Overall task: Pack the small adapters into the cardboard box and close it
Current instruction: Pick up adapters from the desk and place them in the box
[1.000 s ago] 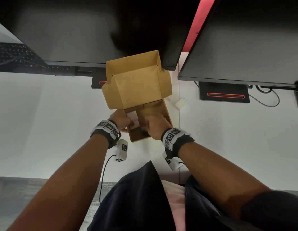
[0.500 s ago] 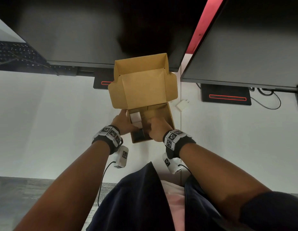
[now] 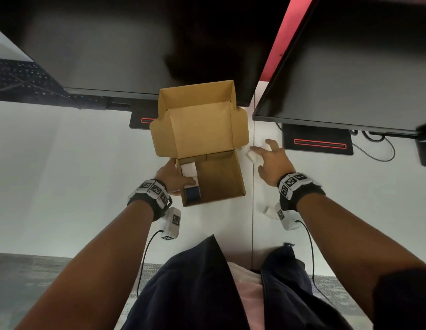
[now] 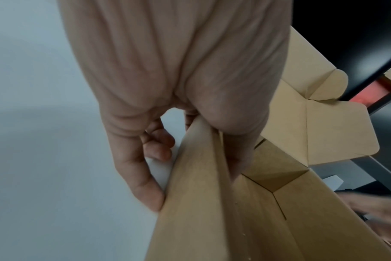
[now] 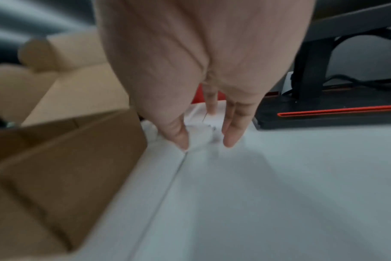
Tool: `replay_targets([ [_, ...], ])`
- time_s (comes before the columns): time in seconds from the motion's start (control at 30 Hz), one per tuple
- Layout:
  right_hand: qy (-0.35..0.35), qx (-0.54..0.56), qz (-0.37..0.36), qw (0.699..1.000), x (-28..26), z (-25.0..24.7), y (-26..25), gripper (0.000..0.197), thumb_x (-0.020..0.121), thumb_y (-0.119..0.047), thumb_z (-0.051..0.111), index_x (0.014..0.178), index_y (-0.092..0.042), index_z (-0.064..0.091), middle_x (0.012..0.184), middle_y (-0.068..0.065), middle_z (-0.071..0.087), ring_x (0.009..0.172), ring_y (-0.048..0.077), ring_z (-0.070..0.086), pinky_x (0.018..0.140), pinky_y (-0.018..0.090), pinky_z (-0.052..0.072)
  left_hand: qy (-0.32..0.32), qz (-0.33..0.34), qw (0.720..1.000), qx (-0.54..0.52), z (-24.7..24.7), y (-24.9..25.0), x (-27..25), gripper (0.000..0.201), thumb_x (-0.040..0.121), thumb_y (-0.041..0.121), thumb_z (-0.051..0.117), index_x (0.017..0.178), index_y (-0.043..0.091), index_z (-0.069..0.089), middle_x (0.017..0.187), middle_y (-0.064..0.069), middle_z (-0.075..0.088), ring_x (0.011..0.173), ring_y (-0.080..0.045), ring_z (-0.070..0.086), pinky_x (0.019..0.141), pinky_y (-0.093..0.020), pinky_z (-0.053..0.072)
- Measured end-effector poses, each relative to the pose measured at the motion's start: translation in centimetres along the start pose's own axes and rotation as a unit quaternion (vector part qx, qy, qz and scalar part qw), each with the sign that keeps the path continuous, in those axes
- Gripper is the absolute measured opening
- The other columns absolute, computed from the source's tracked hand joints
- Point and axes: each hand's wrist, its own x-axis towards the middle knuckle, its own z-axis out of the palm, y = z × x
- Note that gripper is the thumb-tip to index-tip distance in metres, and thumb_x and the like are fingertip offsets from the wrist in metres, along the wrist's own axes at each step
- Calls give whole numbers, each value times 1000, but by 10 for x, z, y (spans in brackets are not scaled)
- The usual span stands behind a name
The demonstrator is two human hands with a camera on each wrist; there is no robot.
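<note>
The cardboard box [image 3: 221, 186] stands open on the white table, its lid [image 3: 200, 129] raised at the back. A white adapter [image 3: 188, 169] and a dark blue one [image 3: 192, 194] lie along the box's left side. My left hand [image 3: 177, 179] grips the left wall [image 4: 201, 203], thumb inside and fingers outside. To the right of the box, my right hand [image 3: 266, 151] is spread over a white adapter [image 3: 252, 157] on the table. In the right wrist view, the thumb and fingers [image 5: 231, 137] stand straight on either side of this adapter [image 5: 200, 135], which is blurred.
Two dark monitors [image 3: 350, 79] hang over the back of the table, each on a black base [image 3: 316, 142] with a red line. A keyboard [image 3: 19, 77] lies at the far left, and a cable [image 3: 383, 153] at the far right. A seam [image 3: 253, 210] runs down the table.
My right hand has come out of the box and moved right, to the white adapter on the table. My left hand stays at the box's left wall.
</note>
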Motion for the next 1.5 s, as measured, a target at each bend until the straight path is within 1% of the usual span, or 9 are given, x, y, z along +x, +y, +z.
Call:
replay_targets([
  [0.17, 41, 28, -11, 999, -5, 22, 4, 36, 95, -20, 64, 131, -22, 57, 136, 16, 46, 112, 39, 59, 95, 41, 52, 13, -24, 999, -31, 3, 12, -9, 53, 90, 23, 80, 134, 31, 51, 132, -8, 71, 115, -33, 73, 83, -52, 69],
  [0.27, 68, 38, 1, 997, -16, 32, 6, 22, 94, -16, 64, 115, -18, 60, 123, 14, 49, 98, 37, 62, 84, 39, 55, 14, -36, 999, -30, 3, 15, -9, 49, 95, 23, 76, 137, 29, 51, 134, -7, 69, 118, -33, 70, 78, -48, 68],
  [0.47, 207, 240, -51, 947, -50, 20, -17, 36, 92, -34, 69, 124, -22, 59, 116, 5, 47, 80, 18, 60, 77, 29, 52, 11, -35, 999, -7, 3, 16, -4, 48, 91, 22, 77, 133, 29, 53, 130, -6, 69, 116, -32, 69, 69, -43, 67],
  [0.7, 35, 144, -119, 982, -53, 11, -86, 23, 91, -48, 63, 105, -30, 62, 120, 3, 45, 99, 20, 56, 92, 35, 51, -1, -22, 1000, 7, 1, 17, -3, 47, 85, 22, 75, 127, 31, 57, 125, -5, 73, 111, -31, 73, 74, -54, 71],
  [0.87, -40, 36, -80, 995, -39, 24, -120, 37, 84, -20, 76, 118, -14, 61, 140, 13, 35, 92, 26, 66, 90, 38, 57, 5, -22, 1000, -8, 1, 18, -8, 44, 91, 19, 76, 128, 30, 54, 124, -5, 71, 110, -30, 74, 70, -46, 70],
  [1.03, -36, -54, -27, 997, -24, 31, -126, 19, 94, -5, 62, 112, -3, 66, 141, 21, 34, 85, 30, 67, 77, 38, 57, 0, -22, 1000, -11, 0, 18, -10, 45, 90, 20, 75, 128, 32, 53, 126, -5, 71, 111, -32, 74, 77, -53, 71],
  [1.23, 22, 15, -83, 996, -9, 41, -119, 48, 93, -5, 56, 136, -18, 40, 131, 18, 46, 92, 37, 66, 79, 45, 58, -6, -30, 999, -11, -2, 19, -12, 46, 87, 21, 77, 127, 29, 57, 123, -8, 73, 107, -32, 77, 75, -54, 71],
  [1.37, 4, 45, -94, 995, -9, 44, -113, 28, 93, -4, 56, 120, -11, 52, 125, 7, 46, 92, 28, 65, 80, 37, 56, -22, -29, 999, -12, -3, 26, -13, 47, 86, 23, 77, 128, 28, 59, 124, -6, 74, 110, -32, 75, 79, -55, 70],
  [1.5, 5, 82, -121, 989, -15, 39, -113, 29, 89, -5, 66, 117, -10, 61, 133, 9, 45, 93, 24, 64, 90, 38, 57, -5, -46, 998, -43, -6, 23, -3, 70, 63, 51, 79, 128, 29, 62, 123, -5, 76, 111, -34, 75, 83, -57, 68],
])
